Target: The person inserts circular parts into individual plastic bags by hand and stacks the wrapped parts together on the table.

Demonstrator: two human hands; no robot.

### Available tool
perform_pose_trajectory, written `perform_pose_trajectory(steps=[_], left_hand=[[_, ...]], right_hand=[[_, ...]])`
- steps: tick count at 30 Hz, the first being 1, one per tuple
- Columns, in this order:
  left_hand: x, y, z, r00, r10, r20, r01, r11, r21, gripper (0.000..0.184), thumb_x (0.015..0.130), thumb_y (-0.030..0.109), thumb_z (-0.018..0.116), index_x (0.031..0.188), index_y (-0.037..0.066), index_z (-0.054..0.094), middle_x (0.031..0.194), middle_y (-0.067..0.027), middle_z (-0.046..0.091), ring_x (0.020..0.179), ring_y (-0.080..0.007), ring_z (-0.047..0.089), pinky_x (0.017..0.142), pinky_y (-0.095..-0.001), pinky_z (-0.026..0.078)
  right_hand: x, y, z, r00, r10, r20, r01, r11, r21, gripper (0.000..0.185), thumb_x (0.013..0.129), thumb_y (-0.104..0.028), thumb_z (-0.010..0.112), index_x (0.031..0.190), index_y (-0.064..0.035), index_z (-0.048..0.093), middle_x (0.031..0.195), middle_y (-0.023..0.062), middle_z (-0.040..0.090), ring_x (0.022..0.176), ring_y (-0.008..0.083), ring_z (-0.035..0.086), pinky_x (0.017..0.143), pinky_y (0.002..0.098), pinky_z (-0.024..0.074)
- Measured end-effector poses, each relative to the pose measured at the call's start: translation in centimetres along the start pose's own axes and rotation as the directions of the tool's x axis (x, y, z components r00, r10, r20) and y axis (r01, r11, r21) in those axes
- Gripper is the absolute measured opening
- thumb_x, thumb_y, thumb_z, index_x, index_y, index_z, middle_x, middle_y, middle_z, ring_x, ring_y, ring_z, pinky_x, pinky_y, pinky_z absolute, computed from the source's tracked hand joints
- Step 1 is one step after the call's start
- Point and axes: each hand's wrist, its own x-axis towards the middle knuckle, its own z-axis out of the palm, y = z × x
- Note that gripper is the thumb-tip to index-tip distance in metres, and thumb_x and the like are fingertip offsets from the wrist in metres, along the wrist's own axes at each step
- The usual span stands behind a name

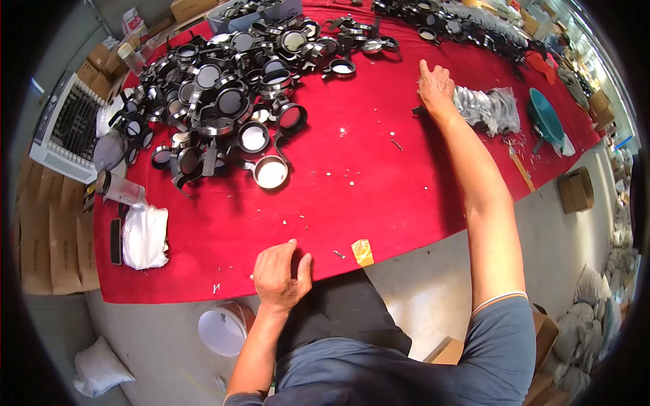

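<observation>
My left hand (281,274) rests at the front edge of the red-covered table (325,210), fingers loosely bent and thumb held apart; no held object shows. Far forward to the right, my right hand (435,84) reaches over the cloth, index finger stretched out and the others partly bent. Just beside its wrist lies a small dark piece (418,109), partly hidden by the arm. Right of that wrist is a bundle in clear plastic wrap (486,109). A large heap of black round-framed parts with handles (230,101) covers the table's far left.
More black parts (453,27) line the far edge near a grey bin (288,9). A teal basin (546,114) stands at right. White plastic bags (145,237), a phone (116,241) and a clear jar (122,189) lie at left. A bucket (223,330) stands below the edge.
</observation>
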Motion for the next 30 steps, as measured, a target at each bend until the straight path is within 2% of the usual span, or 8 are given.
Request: perform_pose_trajectory(steps=[3, 7, 11, 12, 18, 23, 27, 30], left_hand=[[0.0, -0.1, 0.0, 1.000, 0.012, 0.004, -0.011, 1.000, -0.022, 0.039, 0.074, 0.009, 0.085, 0.110, 0.000, 0.070, 0.096, -0.0147, 0.072, 0.085, -0.0329, 0.070, 0.077, -0.0417, 0.056], [0.0, 0.0, -0.2, 1.000, 0.008, -0.022, -0.008, 1.000, -0.002, 0.039, 0.075, 0.009, 0.084, 0.110, -0.001, 0.070, 0.095, -0.0143, 0.072, 0.085, -0.0323, 0.071, 0.078, -0.0417, 0.057], [0.1, 0.1, -0.2, 1.000, -0.001, -0.030, 0.001, 1.000, -0.022, 0.038, 0.075, 0.009, 0.083, 0.109, -0.001, 0.070, 0.094, -0.0130, 0.072, 0.085, -0.0314, 0.071, 0.079, -0.0413, 0.057], [0.2, 0.1, -0.3, 1.000, -0.003, -0.025, 0.002, 1.000, -0.024, 0.037, 0.076, 0.010, 0.083, 0.108, -0.001, 0.070, 0.094, -0.0128, 0.072, 0.085, -0.0310, 0.071, 0.079, -0.0409, 0.056], [0.2, 0.1, -0.5, 0.999, -0.044, -0.028, 0.043, 0.999, -0.031, 0.042, 0.077, 0.013, 0.083, 0.114, -0.001, 0.068, 0.097, -0.0152, 0.072, 0.088, -0.0335, 0.071, 0.080, -0.0418, 0.056], [2.9, -1.0, -1.1, 0.930, -0.361, 0.067, 0.366, 0.898, -0.244, 0.062, 0.083, 0.012, 0.082, 0.139, 0.004, 0.057, 0.129, -0.0191, 0.060, 0.084, -0.0272, 0.070, 0.075, -0.0400, 0.060], [8.6, -5.1, -0.4, 0.986, -0.155, 0.054, 0.154, 0.988, 0.023, 0.055, 0.090, 0.014, 0.077, 0.140, 0.007, 0.057, 0.138, -0.0255, 0.053, 0.106, -0.0462, 0.066, 0.087, -0.0497, 0.058], [10.4, -7.7, 2.1, 0.990, -0.076, 0.118, 0.055, 0.984, 0.171, 0.039, 0.090, 0.015, 0.077, 0.126, 0.005, 0.065, 0.141, -0.0257, 0.053, 0.109, -0.0439, 0.068, 0.089, -0.0488, 0.058]], right_hand=[[1.8, 1.3, 2.2, 0.999, -0.013, -0.029, 0.011, 0.998, -0.054, 0.024, 0.094, -0.026, 0.061, 0.088, -0.0093, 0.077, 0.105, 0.0166, 0.071, 0.105, 0.0377, 0.068, 0.084, 0.0493, 0.0610], [-0.3, 2.7, 2.8, 0.982, -0.151, -0.112, 0.144, 0.987, -0.071, 0.024, 0.089, -0.028, 0.062, 0.086, -0.0091, 0.076, 0.097, 0.0102, 0.073, 0.099, 0.0314, 0.066, 0.074, 0.0489, 0.0522], [-0.7, 1.1, 1.2, 0.996, -0.020, 0.088, 0.034, 0.987, -0.157, 0.038, 0.086, -0.035, 0.065, 0.110, -0.0071, 0.072, 0.108, 0.0100, 0.072, 0.110, 0.0317, 0.064, 0.084, 0.0546, 0.0501], [-0.2, 1.2, 0.6, 0.958, -0.004, 0.286, 0.050, 0.987, -0.153, 0.057, 0.089, -0.042, 0.064, 0.133, -0.0069, 0.062, 0.127, 0.0137, 0.067, 0.119, 0.0326, 0.062, 0.091, 0.0577, 0.0486], [-1.5, -1.2, -2.0, 0.990, 0.040, 0.138, -0.023, 0.992, -0.125, 0.072, 0.099, -0.053, 0.056, 0.156, -0.0115, 0.042, 0.152, 0.0199, 0.048, 0.141, 0.0389, 0.046, 0.101, 0.0677, 0.0432], [-10.6, -6.7, -9.7, 0.936, -0.146, -0.320, 0.229, 0.943, 0.242, 0.050, 0.098, -0.037, 0.064, 0.135, -0.0032, 0.062, 0.150, 0.0267, 0.051, 0.141, 0.0443, 0.046, 0.114, 0.0644, 0.0345], [-20.2, -10.3, -16.7, 0.935, -0.149, -0.322, 0.323, 0.735, 0.597, 0.032, 0.089, -0.021, 0.075, 0.113, -0.0002, 0.070, 0.134, 0.0231, 0.061, 0.129, 0.0427, 0.055, 0.110, 0.0591, 0.0395], [-25.1, -11.9, -19.3, 0.965, -0.081, -0.249, 0.247, 0.601, 0.760, 0.023, 0.087, -0.015, 0.076, 0.103, 0.0017, 0.073, 0.129, 0.0226, 0.066, 0.127, 0.0420, 0.058, 0.109, 0.0508, 0.0463]])
